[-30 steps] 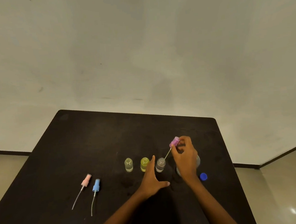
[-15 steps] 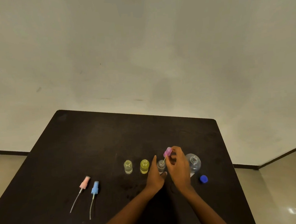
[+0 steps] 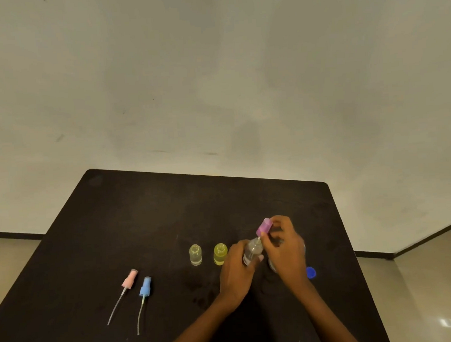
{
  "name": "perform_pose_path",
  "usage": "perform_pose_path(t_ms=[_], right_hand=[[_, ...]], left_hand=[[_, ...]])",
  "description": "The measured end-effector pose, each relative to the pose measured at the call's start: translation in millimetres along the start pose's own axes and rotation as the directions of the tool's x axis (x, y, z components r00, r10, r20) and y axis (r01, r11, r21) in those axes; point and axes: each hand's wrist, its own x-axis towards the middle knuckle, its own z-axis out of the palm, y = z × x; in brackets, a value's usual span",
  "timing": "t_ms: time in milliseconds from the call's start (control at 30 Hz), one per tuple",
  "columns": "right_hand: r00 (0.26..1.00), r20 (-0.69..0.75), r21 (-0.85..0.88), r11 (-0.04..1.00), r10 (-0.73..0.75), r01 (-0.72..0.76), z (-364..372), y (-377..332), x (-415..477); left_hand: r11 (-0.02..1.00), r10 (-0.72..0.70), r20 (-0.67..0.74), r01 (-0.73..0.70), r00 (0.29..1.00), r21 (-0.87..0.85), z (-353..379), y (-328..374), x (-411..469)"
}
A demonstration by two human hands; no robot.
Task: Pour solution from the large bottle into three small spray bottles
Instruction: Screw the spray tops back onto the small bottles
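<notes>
My left hand [image 3: 238,270] grips a small clear spray bottle [image 3: 252,251], tilted toward the right. Above its mouth my right hand [image 3: 285,246] pinches a purple spray cap [image 3: 263,227], whose thin tube runs down into the bottle's neck. Two more small open bottles stand to the left: a clear one [image 3: 195,254] and a yellow one [image 3: 220,253]. The large bottle [image 3: 272,266] is mostly hidden behind my right hand. Its blue cap [image 3: 311,272] lies on the table to the right.
A pink spray cap [image 3: 130,279] and a blue spray cap [image 3: 145,286], each with a long tube, lie at the front left of the dark table [image 3: 131,217]. A pale wall stands behind the table. The table's right edge is close to the blue cap.
My left hand has closed round the small clear bottle and tilted it. My right hand brought the purple cap down to the bottle's mouth, then lifted slightly with the tube inside.
</notes>
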Motion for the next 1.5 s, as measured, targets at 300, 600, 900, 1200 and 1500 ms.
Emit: perform_pose_path(t_ms=[300, 600, 900, 1200, 1500], right_hand=[[0.967, -0.142, 0.302, 0.922, -0.209, 0.244, -62.0, -82.1, -0.3], [0.906, -0.033, 0.383, 0.832, -0.422, 0.401, -91.0, -141.6, -8.7], [0.876, 0.046, 0.372, 0.822, -0.481, 0.432, -100.1, -161.9, -14.9], [0.883, 0.086, 0.431, 0.816, -0.462, 0.385, -101.4, -164.2, -21.0], [0.881, 0.207, 0.535, 0.803, -0.426, 0.262, -100.5, -163.0, -24.3]], left_hand=[[0.963, 0.271, -0.074, -0.271, 0.96, 0.013, -49.6, 90.0, -20.5], [0.933, 0.359, -0.079, -0.36, 0.93, -0.008, -92.1, 149.6, -61.4], [0.935, 0.35, -0.111, -0.354, 0.93, -0.019, -104.9, 168.0, -80.8], [0.924, 0.363, -0.139, -0.375, 0.921, -0.073, -103.7, 176.1, -88.0], [0.918, 0.376, -0.136, -0.389, 0.916, -0.08, -103.6, 176.7, -92.0]])
